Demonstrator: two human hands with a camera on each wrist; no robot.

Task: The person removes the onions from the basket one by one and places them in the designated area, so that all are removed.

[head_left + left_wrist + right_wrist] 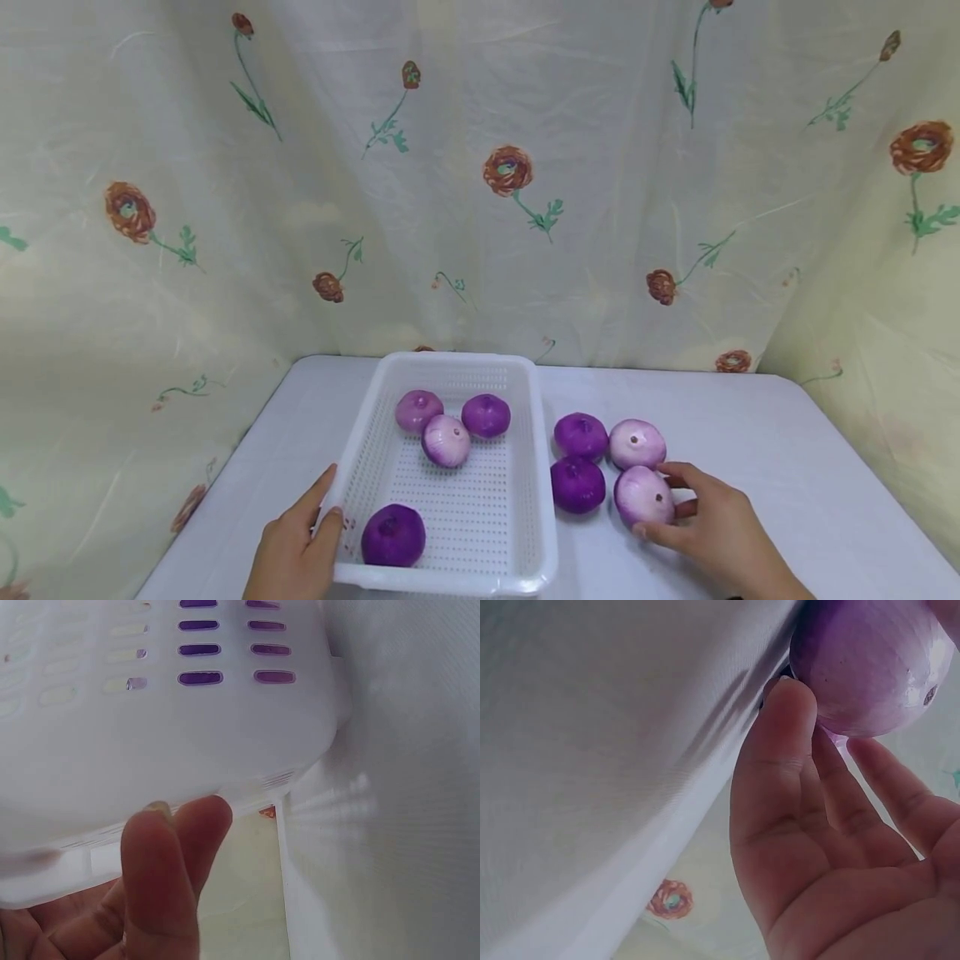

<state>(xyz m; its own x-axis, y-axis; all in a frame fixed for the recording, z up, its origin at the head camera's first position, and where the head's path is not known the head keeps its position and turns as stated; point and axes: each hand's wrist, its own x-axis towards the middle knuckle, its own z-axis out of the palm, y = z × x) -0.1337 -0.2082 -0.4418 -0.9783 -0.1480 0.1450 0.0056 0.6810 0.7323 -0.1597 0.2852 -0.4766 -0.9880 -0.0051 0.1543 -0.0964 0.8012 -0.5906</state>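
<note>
In the head view, a white perforated plastic basket (480, 575) stands on the table, with several purple onions in it. My left hand (296, 537) grips its left rim near the front corner; the left wrist view shows the thumb and fingers (154, 862) at the basket edge. Right of the basket, my right hand (716, 521) holds a pale purple onion (643, 497) between thumb and fingers. From the right wrist, that onion (870, 667) appears at the fingertips, low by the table. Beside it lie another pale onion (637, 443) and two darker ones, one behind (581, 437) and one in front (577, 484).
Inside the basket, three onions cluster toward the back, among them a pale one (446, 442). A dark onion (393, 536) sits at the front left. A white cloth covers the table (750, 442). Behind and at both sides hangs a flowered curtain (585, 275).
</note>
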